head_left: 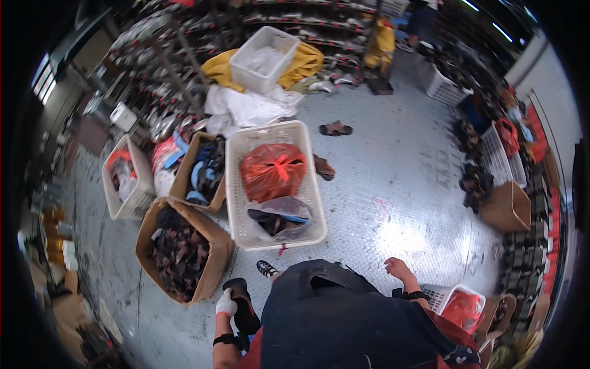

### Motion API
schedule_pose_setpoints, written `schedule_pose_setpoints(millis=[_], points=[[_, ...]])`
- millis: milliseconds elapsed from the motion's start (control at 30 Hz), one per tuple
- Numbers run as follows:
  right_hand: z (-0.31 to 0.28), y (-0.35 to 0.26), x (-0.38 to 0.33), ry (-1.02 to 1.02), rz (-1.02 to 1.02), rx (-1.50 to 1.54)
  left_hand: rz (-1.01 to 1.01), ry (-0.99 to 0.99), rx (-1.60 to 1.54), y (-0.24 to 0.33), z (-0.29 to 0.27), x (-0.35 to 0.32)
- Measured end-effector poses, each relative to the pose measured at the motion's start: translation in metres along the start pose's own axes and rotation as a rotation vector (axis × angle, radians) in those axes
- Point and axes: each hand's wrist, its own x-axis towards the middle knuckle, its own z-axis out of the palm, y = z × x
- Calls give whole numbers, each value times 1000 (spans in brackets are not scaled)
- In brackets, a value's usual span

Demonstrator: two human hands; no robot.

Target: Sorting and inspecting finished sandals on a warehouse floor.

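Note:
My left hand (226,303), in a white glove, is closed on a dark sandal (244,312) with a brownish footbed, held low at my left side. Part of the sandal is hidden by the hand and arm. My bare right hand (399,269) hangs out to the right with loosely bent fingers and nothing in it. Ahead of me stands a white plastic crate (318,212) holding a red plastic bag (272,171) tied at the top and a clear bag (284,216) of dark and blue pieces. Closest to the left hand is a cardboard box (216,261) full of dark brown straps or uppers.
Left of the crate stand a second cardboard box (184,166) with blue and black pieces and a white basket (146,194). Loose sandals (335,128) lie on the metal floor (393,160). Racks (301,27) line the back; baskets (445,86) stand right.

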Motion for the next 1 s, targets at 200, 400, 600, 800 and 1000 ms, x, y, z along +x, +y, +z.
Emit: schedule_pose_setpoints(millis=[200, 400, 600, 800, 1000], points=[[-16, 220, -53, 209, 41, 98, 435, -49, 121, 145, 13, 44], [-24, 181, -83, 330, 473, 279, 692, -398, 12, 277, 65, 176], [-1, 179, -115, 386, 566, 463, 901, -429, 273, 512, 89, 220], [-2, 189, -121, 335, 865, 638, 1013, -354, 438, 689, 70, 239], [-107, 176, -70, 816, 789, 695, 1135, -293, 639, 833, 65, 232]])
